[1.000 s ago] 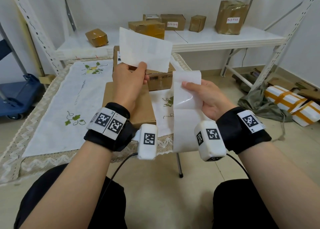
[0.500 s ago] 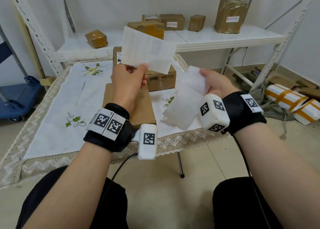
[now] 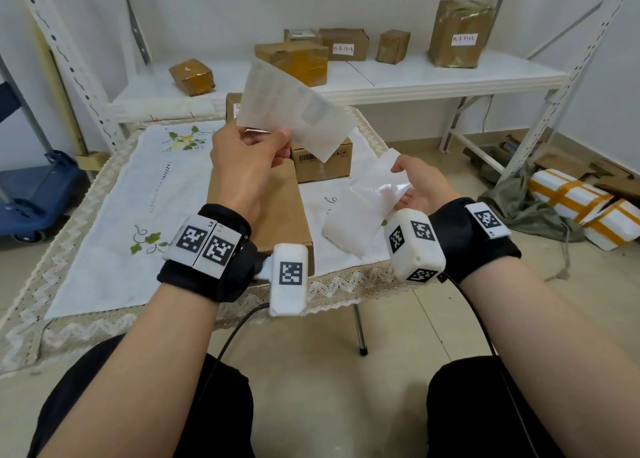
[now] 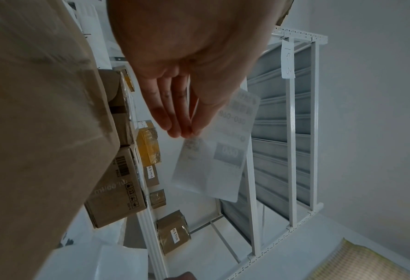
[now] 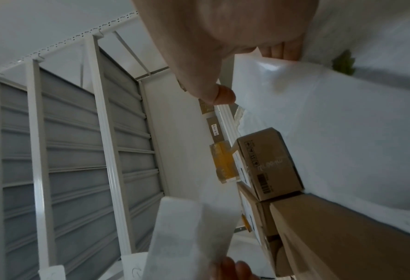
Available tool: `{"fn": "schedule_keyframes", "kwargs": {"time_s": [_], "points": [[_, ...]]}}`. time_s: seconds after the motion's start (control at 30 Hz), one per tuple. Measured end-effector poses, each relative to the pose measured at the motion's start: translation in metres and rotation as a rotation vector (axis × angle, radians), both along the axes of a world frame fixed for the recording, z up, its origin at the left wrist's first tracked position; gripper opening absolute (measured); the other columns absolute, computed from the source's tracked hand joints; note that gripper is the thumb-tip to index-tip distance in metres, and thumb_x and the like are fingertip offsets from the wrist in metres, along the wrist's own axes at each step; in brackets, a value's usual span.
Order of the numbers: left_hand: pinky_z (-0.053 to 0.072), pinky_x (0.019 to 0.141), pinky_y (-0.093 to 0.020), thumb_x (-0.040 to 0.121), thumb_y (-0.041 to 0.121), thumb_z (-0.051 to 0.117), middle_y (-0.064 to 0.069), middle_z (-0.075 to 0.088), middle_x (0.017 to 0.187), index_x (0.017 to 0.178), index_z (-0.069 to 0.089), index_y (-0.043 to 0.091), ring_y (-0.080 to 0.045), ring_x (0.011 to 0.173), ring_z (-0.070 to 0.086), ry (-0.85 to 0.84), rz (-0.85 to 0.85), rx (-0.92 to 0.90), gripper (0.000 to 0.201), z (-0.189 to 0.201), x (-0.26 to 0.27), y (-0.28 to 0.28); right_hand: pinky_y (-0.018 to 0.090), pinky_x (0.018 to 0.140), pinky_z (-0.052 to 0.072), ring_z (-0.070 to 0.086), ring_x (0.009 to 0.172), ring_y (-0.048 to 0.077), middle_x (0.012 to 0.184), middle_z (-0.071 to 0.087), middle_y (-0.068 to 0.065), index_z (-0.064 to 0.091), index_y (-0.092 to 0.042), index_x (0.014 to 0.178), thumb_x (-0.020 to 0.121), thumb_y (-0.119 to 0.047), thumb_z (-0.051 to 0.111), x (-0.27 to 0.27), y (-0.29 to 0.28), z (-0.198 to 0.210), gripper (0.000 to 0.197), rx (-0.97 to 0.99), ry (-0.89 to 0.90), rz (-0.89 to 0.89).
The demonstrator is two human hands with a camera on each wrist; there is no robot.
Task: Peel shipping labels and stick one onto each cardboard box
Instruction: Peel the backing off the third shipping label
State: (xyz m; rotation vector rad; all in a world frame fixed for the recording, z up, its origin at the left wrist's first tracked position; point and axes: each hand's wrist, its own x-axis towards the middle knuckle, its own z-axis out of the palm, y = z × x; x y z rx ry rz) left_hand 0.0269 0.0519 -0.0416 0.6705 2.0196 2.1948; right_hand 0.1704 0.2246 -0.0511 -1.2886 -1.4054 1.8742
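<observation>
The right hand [image 3: 420, 189] has swung the glossy white backing strip [image 3: 360, 215] aside to centre-right, leaving the left hand [image 3: 247, 166] pinching the freed white paper shipping label [image 3: 294, 114] above the flat brown cardboard box [image 3: 282, 211], ready for sticking.

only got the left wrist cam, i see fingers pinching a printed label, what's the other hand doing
Observer: The right hand is palm up over the table's right side, holding the glossy backing sheet, which has no label on it.
Operator: ok and the brown blur on my left, what is it
Observer: A flat box lying on a white embroidered cloth near the table's front edge, under the left hand.
Operator: is the label touching anything
Observer: No, the label slants in the air, held only at its lower edge.
</observation>
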Motion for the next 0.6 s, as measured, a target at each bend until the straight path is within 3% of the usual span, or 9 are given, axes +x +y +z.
{"fn": "schedule_keyframes", "kwargs": {"time_s": [0.07, 0.17, 0.23, 0.33, 0.43, 0.47, 0.57, 0.6], "points": [[0.060, 0.074, -0.024, 0.087, 0.017, 0.077, -0.003, 0.079, 0.086, 0.114, 0.071, 0.008, -0.015, 0.079, 0.076, 0.002, -0.004, 0.006, 0.029, 0.001, 0.001, -0.001, 0.036, 0.067, 0.044, 0.050, 0.086, 0.029, 0.131, 0.043, 0.012, 0.035, -0.007, 0.148, 0.092, -0.010, 0.053, 0.000, 0.002, -0.002, 0.059, 0.015, 0.022, -0.008], [0.062, 0.076, -0.026, 0.085, 0.014, 0.078, 0.000, 0.078, 0.082, 0.106, 0.071, 0.013, -0.015, 0.078, 0.076, 0.005, -0.005, 0.015, 0.022, 0.003, 0.003, -0.002, 0.035, 0.075, 0.042, 0.047, 0.116, 0.033, 0.128, 0.035, 0.010, 0.031, -0.008, 0.152, 0.097, -0.010, 0.053, 0.003, 0.007, -0.001, 0.059, -0.010, 0.079, -0.039], [0.062, 0.077, -0.026, 0.085, 0.013, 0.078, 0.000, 0.078, 0.083, 0.105, 0.071, 0.015, -0.015, 0.079, 0.076, 0.004, -0.006, 0.023, 0.021, 0.005, 0.005, -0.003, 0.037, 0.076, 0.047, 0.046, 0.114, 0.031, 0.130, 0.038, 0.011, 0.033, -0.008, 0.150, 0.095, -0.011, 0.055, 0.006, 0.008, 0.002, 0.059, -0.027, 0.106, -0.061], [0.062, 0.078, -0.025, 0.088, 0.014, 0.076, -0.001, 0.077, 0.092, 0.108, 0.071, 0.016, -0.014, 0.083, 0.075, 0.009, -0.011, 0.007, 0.021, 0.004, 0.004, -0.003, 0.048, 0.098, 0.049, 0.053, 0.124, 0.036, 0.139, 0.045, 0.016, 0.050, -0.007, 0.133, 0.084, -0.013, 0.059, 0.006, 0.007, 0.005, 0.050, -0.001, 0.145, -0.146], [0.061, 0.077, -0.024, 0.090, 0.016, 0.075, -0.002, 0.076, 0.098, 0.108, 0.073, 0.014, -0.012, 0.082, 0.074, 0.026, -0.012, -0.007, 0.019, 0.003, 0.003, -0.002, 0.041, 0.086, 0.046, 0.051, 0.101, 0.029, 0.122, 0.045, 0.007, 0.054, -0.019, 0.092, 0.063, -0.021, 0.059, 0.002, 0.008, 0.004, 0.029, 0.081, 0.138, -0.202], [0.060, 0.075, -0.022, 0.090, 0.016, 0.075, -0.002, 0.076, 0.097, 0.108, 0.073, 0.013, -0.011, 0.080, 0.074, 0.030, -0.009, -0.004, 0.019, 0.003, 0.002, -0.002, 0.039, 0.082, 0.044, 0.048, 0.094, 0.026, 0.114, 0.045, 0.006, 0.054, -0.022, 0.086, 0.064, -0.023, 0.060, 0.001, 0.004, 0.006, 0.024, 0.107, 0.150, -0.196], [0.059, 0.072, -0.021, 0.089, 0.015, 0.075, 0.000, 0.076, 0.092, 0.105, 0.074, 0.012, -0.006, 0.074, 0.073, 0.058, 0.013, 0.001, 0.016, 0.004, 0.002, -0.002, 0.027, 0.071, 0.046, 0.054, 0.077, 0.016, 0.087, 0.060, -0.001, 0.060, -0.016, 0.093, 0.092, -0.021, 0.060, -0.004, -0.007, 0.011, 0.005, 0.142, 0.218, -0.036], [0.060, 0.072, -0.021, 0.089, 0.015, 0.075, 0.001, 0.076, 0.091, 0.101, 0.073, 0.013, -0.005, 0.073, 0.073, 0.072, 0.019, 0.000, 0.013, 0.004, 0.002, -0.002, 0.024, 0.064, 0.046, 0.055, 0.069, 0.014, 0.076, 0.062, -0.001, 0.061, -0.014, 0.093, 0.096, -0.023, 0.058, -0.005, -0.012, 0.014, 0.010, 0.121, 0.253, 0.069]]}}
